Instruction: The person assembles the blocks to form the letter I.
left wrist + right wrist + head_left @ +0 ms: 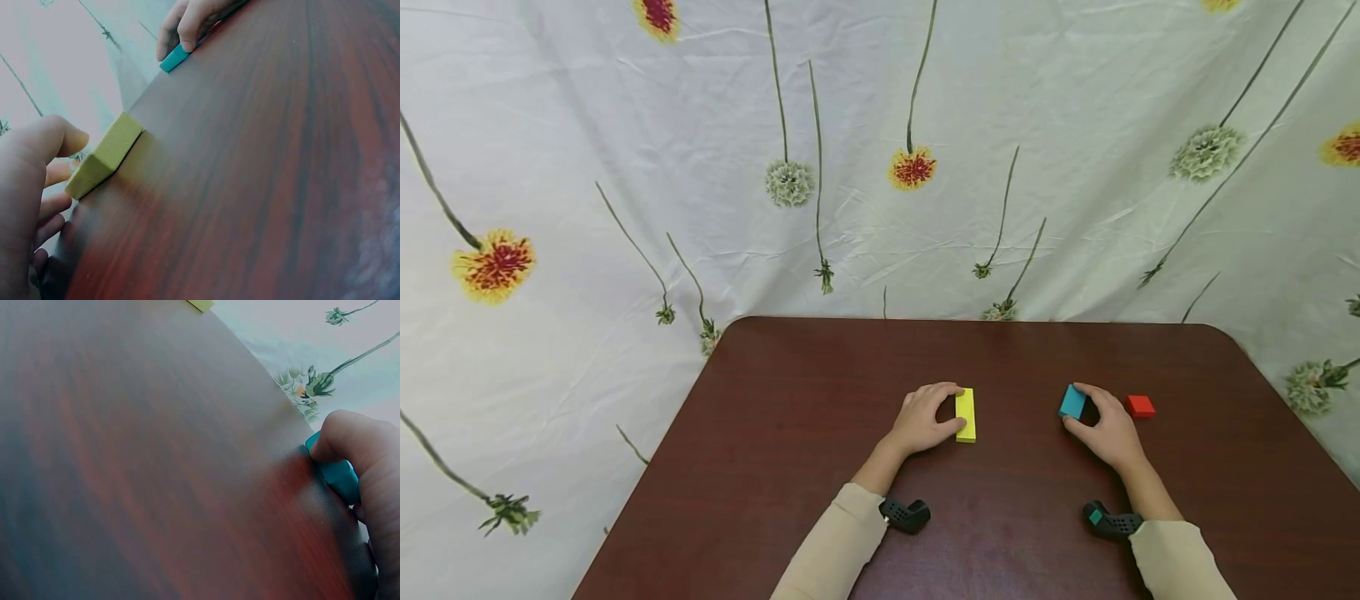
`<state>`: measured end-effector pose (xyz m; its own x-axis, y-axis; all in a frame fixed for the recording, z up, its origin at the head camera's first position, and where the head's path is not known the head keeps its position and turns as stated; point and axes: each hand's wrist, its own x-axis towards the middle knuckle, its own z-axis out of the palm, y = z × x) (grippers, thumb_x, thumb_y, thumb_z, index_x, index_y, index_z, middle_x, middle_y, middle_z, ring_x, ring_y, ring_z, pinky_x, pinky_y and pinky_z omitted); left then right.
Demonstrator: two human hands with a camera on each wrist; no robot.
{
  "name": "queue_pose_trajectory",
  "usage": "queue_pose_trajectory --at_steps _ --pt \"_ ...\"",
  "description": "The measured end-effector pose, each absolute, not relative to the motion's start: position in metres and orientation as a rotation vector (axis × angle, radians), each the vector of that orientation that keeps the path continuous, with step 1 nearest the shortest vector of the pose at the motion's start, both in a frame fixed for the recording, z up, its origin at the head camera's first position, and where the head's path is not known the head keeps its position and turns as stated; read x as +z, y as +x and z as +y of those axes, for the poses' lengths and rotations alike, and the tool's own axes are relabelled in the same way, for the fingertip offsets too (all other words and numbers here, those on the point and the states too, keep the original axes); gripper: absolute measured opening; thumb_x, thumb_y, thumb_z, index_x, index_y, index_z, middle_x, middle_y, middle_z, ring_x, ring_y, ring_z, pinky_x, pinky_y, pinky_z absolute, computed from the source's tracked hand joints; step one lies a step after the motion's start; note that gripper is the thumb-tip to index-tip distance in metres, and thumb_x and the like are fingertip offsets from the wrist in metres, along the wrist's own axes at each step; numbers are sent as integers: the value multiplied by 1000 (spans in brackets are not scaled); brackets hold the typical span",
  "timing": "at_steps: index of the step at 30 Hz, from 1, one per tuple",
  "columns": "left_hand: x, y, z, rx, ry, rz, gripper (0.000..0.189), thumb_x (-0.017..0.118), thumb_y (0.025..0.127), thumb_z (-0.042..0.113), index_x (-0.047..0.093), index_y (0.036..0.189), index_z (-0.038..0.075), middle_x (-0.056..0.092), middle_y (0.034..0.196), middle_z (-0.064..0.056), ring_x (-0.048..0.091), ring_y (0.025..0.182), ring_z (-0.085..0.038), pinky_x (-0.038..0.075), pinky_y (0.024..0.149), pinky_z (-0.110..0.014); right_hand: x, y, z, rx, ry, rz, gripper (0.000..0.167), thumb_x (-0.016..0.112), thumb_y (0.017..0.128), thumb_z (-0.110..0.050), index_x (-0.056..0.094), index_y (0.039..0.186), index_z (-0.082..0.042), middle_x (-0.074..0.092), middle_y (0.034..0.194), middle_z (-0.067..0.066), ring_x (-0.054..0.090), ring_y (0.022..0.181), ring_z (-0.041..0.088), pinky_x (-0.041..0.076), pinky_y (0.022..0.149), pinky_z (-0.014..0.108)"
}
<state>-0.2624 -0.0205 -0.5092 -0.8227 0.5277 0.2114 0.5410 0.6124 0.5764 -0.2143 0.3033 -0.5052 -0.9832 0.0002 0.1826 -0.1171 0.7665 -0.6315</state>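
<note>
So, scanning left to right on my remote feed: the left hand (925, 419) curves beside the yellow block (967, 421) on the brown table (1015, 492), thumb and fingers apart; I can't tell whether a fingertip touches it. Then there's the blue block (1072, 402), pinched by the right hand (1108, 427), and the red block (1141, 406) just beyond. Looks like block positioning to me; I'd say the next move calls for a steady right pinch.

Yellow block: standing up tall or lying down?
Lying down: in the head view, the yellow block shows a long top face and a thin near end.
</note>
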Motion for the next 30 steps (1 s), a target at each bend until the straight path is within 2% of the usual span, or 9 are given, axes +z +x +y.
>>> queue_pose_trajectory --at_steps 15,30 --pt "-507 -262 -21 -1017 -924 -2805 47 63 91 32 57 135 17 52 141 -1 42 133 -24 30 105 -49 -505 -212 303 1026 84 -2786 64 67 88 -24 43 141 3 39 142 31 35 128 49 30 99 66" --pt "-509 -261 -21 -1008 -913 -2803 46 62 91 32 57 134 16 54 139 -1 43 132 -24 31 104 -49 -504 -207 302 1093 42 -2701 63 75 85 -26 51 134 5 44 136 30 40 123 48 33 96 65"
